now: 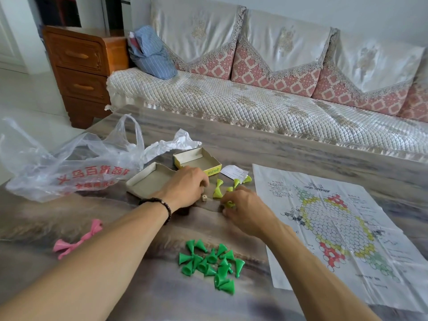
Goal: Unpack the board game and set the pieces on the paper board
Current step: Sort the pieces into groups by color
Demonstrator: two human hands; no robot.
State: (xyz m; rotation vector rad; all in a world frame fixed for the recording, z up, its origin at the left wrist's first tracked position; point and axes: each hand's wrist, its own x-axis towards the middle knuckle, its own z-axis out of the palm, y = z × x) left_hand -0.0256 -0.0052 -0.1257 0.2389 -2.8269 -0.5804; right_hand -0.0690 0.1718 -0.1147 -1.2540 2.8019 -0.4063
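Box halves (pixel 196 159) emptied near table's left edge; paper board (pixel 335 218) unfolded toward right edge, no pieces on it. Right hand (pixel 243 208) pinches yellow-green pieces (pixel 217 193); left hand (pixel 185 186) curled, contents hidden. Green pieces (pixel 212 265) heaped toward near edge, unplaced.

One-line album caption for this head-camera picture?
Both hands gather yellow-green cones beside the still-bare paper board.

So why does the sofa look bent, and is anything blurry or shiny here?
Head view: the wide-angle lens bows the sofa and table edge; soft daylight, only faint shadows under the hands; the glossy table shows mild sheen; the plastic bag glints; the paper board's fine print is too soft to read.
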